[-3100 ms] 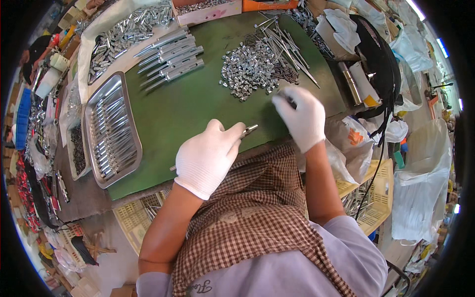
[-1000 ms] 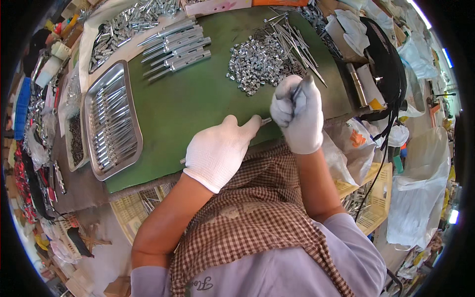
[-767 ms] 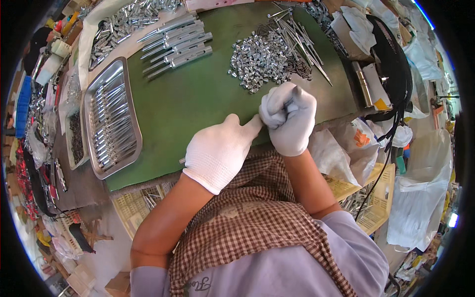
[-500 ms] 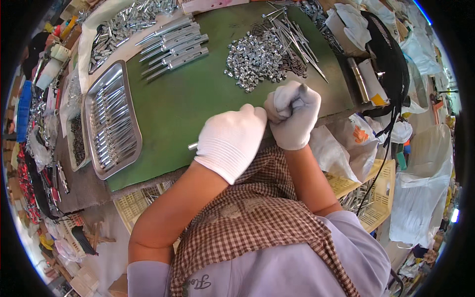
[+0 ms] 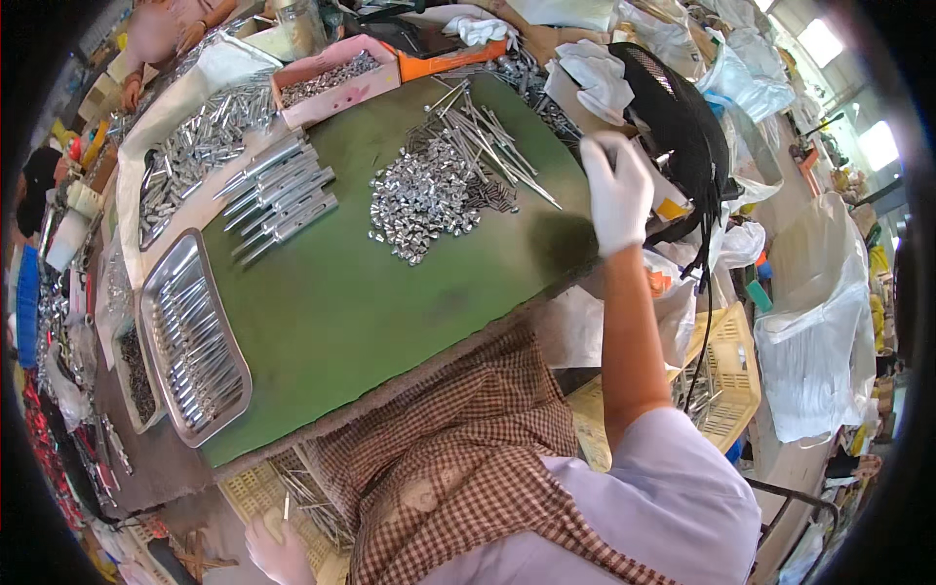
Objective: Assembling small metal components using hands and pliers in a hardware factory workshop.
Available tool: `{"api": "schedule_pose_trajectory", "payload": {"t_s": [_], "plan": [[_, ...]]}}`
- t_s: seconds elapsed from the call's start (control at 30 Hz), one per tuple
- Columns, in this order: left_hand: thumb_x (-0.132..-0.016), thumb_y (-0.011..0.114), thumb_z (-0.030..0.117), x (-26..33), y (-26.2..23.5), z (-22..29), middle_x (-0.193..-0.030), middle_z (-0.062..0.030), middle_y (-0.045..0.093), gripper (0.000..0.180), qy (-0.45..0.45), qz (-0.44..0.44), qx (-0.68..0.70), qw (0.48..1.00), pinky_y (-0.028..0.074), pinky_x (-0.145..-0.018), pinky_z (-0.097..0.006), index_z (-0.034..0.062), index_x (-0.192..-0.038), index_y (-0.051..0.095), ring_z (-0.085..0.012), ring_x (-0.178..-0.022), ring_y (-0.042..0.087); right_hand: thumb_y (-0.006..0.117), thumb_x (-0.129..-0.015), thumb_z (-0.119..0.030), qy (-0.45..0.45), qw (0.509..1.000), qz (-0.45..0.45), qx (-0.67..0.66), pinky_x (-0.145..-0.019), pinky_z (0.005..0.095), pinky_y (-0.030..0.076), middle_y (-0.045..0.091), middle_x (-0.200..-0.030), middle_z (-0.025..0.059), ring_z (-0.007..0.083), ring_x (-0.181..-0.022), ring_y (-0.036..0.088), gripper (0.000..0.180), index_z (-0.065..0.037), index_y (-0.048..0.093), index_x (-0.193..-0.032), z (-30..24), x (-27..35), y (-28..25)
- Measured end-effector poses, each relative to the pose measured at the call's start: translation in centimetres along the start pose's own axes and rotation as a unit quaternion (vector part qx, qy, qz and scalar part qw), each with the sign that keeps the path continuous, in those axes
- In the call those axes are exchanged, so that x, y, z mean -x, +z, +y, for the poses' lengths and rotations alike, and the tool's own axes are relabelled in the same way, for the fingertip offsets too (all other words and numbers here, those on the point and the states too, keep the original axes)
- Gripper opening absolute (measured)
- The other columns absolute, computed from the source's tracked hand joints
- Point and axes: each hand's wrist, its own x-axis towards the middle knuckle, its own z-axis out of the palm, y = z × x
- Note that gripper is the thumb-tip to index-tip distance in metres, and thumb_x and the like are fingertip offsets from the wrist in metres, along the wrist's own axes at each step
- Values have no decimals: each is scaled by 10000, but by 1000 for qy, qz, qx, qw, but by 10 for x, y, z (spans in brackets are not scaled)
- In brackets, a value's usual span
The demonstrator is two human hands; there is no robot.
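My right hand (image 5: pixel 620 195), in a white glove, is raised at the right edge of the green work mat (image 5: pixel 390 322). Its fingers are curled, and what they hold, if anything, is hidden. Low at the left, my gloved left hand (image 5: pixel 278 554) is beside a yellow plastic basket (image 5: pixel 252 492) below the table edge. A thin silver rod (image 5: pixel 286 507) sticks up from its fingers. Long metal rods (image 5: pixel 317 502) lie in that basket. On the mat is a heap of small shiny metal pieces (image 5: pixel 419 200), with long thin rods (image 5: pixel 492 146) fanned beside it.
Slotted metal tubes (image 5: pixel 283 200) lie in a row at the far left of the mat. A steel tray (image 5: pixel 244 366) holds slim metal parts. Behind stands a pink box (image 5: pixel 336 107) of small parts. Another yellow basket (image 5: pixel 726 361) and white bags (image 5: pixel 814 322) are at right.
My hands were together over the mat's front edge. The right has moved up and right; the left has dropped to the basket. The view has shifted, showing more of the table's far side.
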Motion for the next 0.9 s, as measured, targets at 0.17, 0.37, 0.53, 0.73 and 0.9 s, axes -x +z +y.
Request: {"api": "schedule_pose_trajectory", "payload": {"t_s": [0.17, 0.37, 0.53, 0.73, 0.9], "plan": [[-860, 626, 62, -30, -7, 43, -1112, -183, 645, 316, 83, 119, 52, 988, 455, -920, -444, 20, -1173, 643, -365, -1045, 587, 692, -795, -481, 5, 926, 13, 378, -859, 449, 528, 591, -1181, 166, 364, -1018, 641, 488, -77, 685, -1068, 12, -88, -3], [-763, 674, 7, -71, -29, 112, -1025, -132, 651, 414, 280, 171, 131, 936, 467, -838, -440, 30, -1176, 664, -331, -933, 607, 687, -799, -265, -112, 967, -16, 228, -837, 382, 506, 678, -1015, 142, 306, -926, 657, 268, -18, 647, -894, -9, -72, -23], [-735, 706, -61, -108, -44, 177, -920, -116, 664, 304, 428, 204, 217, 853, 490, -726, -387, 19, -1028, 700, -293, -801, 626, 708, -713, -185, -299, 905, -301, 45, -780, 419, 543, 666, -952, 69, 317, -852, 648, 201, -131, 660, -901, -80, 54, -15], [-721, 722, -47, -137, -47, 235, -891, -91, 654, 332, 512, 170, 263, 800, 488, -694, -387, 47, -1038, 698, -282, -769, 627, 673, -806, -172, -184, 915, -338, 122, -807, 373, 548, 696, -1056, 6, 260, -934, 667, 206, -198, 711, -1006, -50, 84, -25], [-769, 704, 29, -145, -30, 254, -882, -95, 661, 253, 434, 135, 283, 845, 492, -698, -404, 68, -1019, 705, -288, -781, 626, 639, -804, -46, 15, 965, -159, 206, -846, 327, 535, 715, -1038, 121, 266, -942, 696, 181, -41, 725, -962, -11, 58, -83]]}}
